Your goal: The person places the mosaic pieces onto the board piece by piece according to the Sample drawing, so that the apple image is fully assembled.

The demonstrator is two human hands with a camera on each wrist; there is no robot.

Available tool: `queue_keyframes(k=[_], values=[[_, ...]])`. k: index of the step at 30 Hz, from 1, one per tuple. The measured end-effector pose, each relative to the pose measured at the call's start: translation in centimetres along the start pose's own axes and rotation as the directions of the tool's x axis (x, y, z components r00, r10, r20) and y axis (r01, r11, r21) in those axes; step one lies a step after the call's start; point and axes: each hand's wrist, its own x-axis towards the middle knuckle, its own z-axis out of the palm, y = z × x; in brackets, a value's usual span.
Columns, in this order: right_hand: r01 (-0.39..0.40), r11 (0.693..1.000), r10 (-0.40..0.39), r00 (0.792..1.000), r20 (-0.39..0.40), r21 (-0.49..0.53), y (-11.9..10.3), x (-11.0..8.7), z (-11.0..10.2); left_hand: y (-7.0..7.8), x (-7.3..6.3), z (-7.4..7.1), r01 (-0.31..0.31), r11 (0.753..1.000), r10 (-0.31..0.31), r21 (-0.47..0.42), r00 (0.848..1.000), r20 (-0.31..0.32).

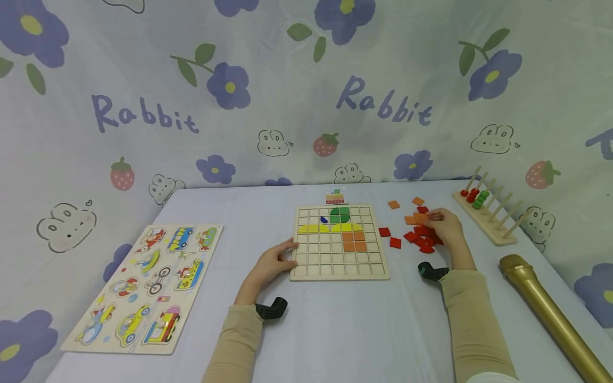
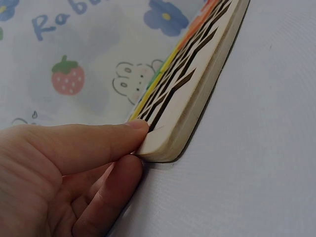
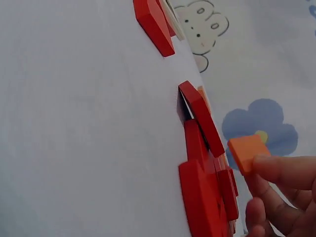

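A wooden grid board (image 1: 330,264) lies on the white table, holding green, yellow and orange tiles and one dark blue piece. At its near left corner, my left hand (image 1: 269,266) pinches the edge, thumb (image 2: 111,143) on top and a finger lower down at the side. My right hand (image 1: 447,227) is over the loose tiles to the right of the board. Between its thumb and fingers it pinches an orange square tile (image 3: 245,150). Below and beside this hand lie several red tiles (image 3: 200,192), some overlapping. More orange tiles (image 1: 394,204) lie around the pile.
Behind the board stands a small picture card (image 1: 335,196). To the left lies a wooden vehicle puzzle (image 1: 139,255). On the right are a peg stand (image 1: 493,219) with red and green beads and a gold microphone (image 1: 541,298). A printed curtain (image 1: 287,96) hangs behind the table.
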Motion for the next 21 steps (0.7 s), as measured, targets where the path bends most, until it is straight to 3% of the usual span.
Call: queue_keyframes(k=[3, 6, 9, 15, 21], values=[[-0.038, 0.985, 0.034, 0.999, 0.026, 0.165, -0.7, -0.1, 0.3, 0.0, 0.0, 0.0, 0.001, 1.000, -0.001, -0.001, 1.000, 0.000], [-0.069, 0.942, 0.039, 0.995, 0.097, 0.329, -1.8, -0.2, 0.8, 0.1, -0.1, 0.0, 0.005, 1.000, -0.005, -0.004, 1.000, 0.000], [-0.109, 0.902, 0.039, 0.984, 0.173, 0.418, -3.0, -0.4, 1.4, 0.2, -0.2, 0.0, 0.013, 1.000, -0.013, -0.004, 1.000, -0.001], [-0.129, 0.873, -0.018, 0.956, 0.293, 0.471, -5.7, -1.2, 3.5, 0.2, -0.2, 0.0, 0.007, 1.000, -0.007, 0.003, 1.000, -0.002], [-0.091, 0.887, -0.104, 0.916, 0.388, 0.453, -7.3, -2.1, 6.0, 0.2, -0.1, 0.0, 0.011, 1.000, -0.011, 0.004, 1.000, -0.001]])
